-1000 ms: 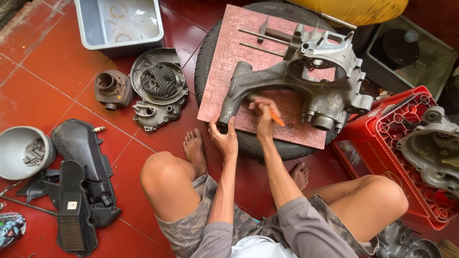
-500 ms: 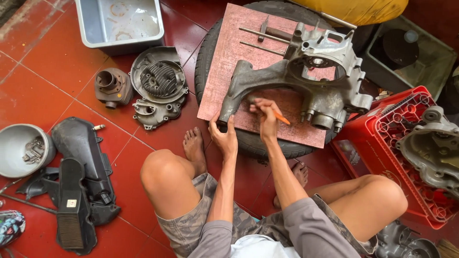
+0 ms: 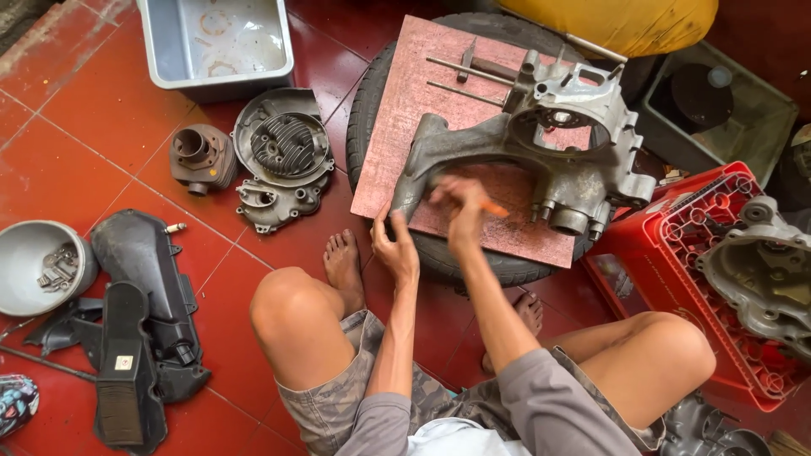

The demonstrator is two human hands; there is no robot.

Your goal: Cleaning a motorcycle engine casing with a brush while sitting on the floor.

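Observation:
A grey metal engine case [image 3: 549,143] lies on a reddish board [image 3: 422,93] that rests on a black tyre [image 3: 372,93]. My left hand [image 3: 395,249] presses on the near left end of the case's arm. My right hand [image 3: 456,207] is blurred with motion over the case's lower edge and grips a small tool with an orange handle [image 3: 494,209]. Two thin metal rods [image 3: 469,69] lie on the board behind the case.
A grey plastic tub [image 3: 215,42] stands at the top left. A cylinder [image 3: 198,159], cylinder head [image 3: 283,143] and cover [image 3: 274,201] lie on the red tiles. A metal bowl [image 3: 38,266] and black plastic covers [image 3: 139,338] sit left. A red crate [image 3: 710,253] holds another case half.
My right hand has shifted slightly left along the case's lower edge and is now blurred. My left hand stays on the case's arm.

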